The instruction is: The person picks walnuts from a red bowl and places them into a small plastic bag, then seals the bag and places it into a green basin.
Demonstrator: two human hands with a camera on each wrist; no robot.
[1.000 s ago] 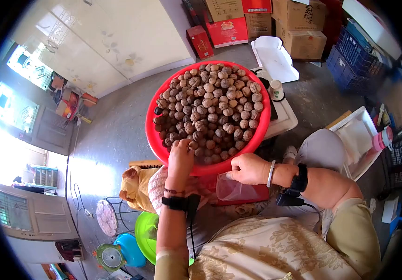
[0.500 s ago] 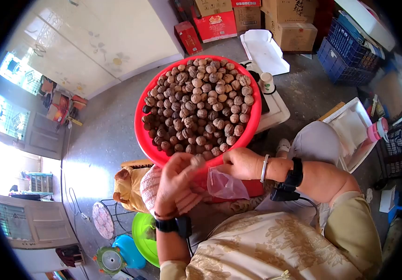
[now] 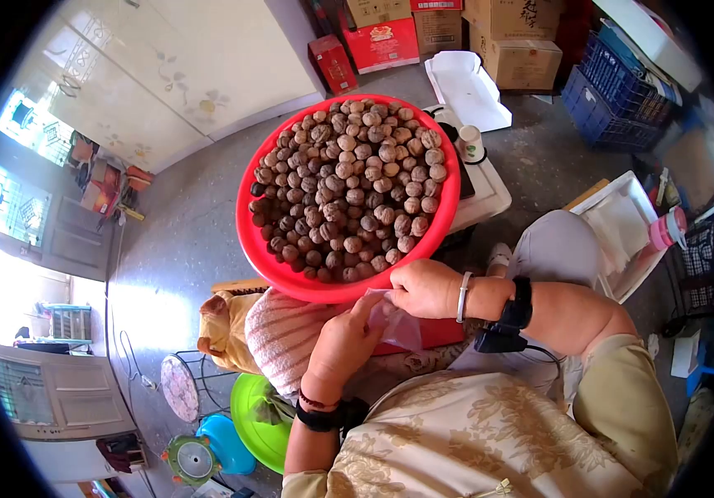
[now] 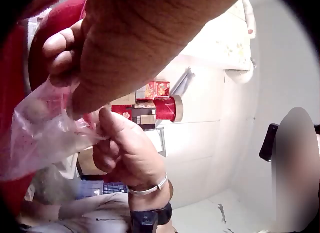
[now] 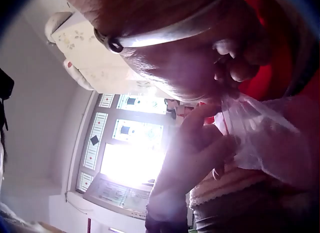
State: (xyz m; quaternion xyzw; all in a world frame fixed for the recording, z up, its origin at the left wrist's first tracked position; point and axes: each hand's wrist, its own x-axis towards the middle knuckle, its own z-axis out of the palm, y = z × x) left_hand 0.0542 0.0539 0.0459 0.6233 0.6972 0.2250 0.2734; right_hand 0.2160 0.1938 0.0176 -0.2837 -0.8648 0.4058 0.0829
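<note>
A thin, clear plastic bag [image 3: 405, 332] hangs between my two hands, just in front of a big red basin [image 3: 247, 241] heaped with walnuts [image 3: 348, 183]. My right hand [image 3: 430, 289], with a white bracelet at its wrist, grips the bag's upper edge beside the basin rim. From the other side, my left hand [image 3: 344, 344] pinches the mouth of the bag between thumb and fingers. In the left wrist view a roundish, blurred shape shows through the plastic [image 4: 40, 128]. The right wrist view has the left hand [image 5: 195, 148] at the bag's edge.
A striped pink cloth [image 3: 286, 332] lies below the basin. Left of my lap are a green basin [image 3: 249, 423] and a round stool [image 3: 181, 388]. A white cup [image 3: 471, 143] stands right of the walnuts, and a white tray [image 3: 614, 232] lies farther right.
My left hand has come back from the walnuts, carrying a blurred roundish thing, to the bag's mouth. My right hand has stayed at the bag near the rim.
</note>
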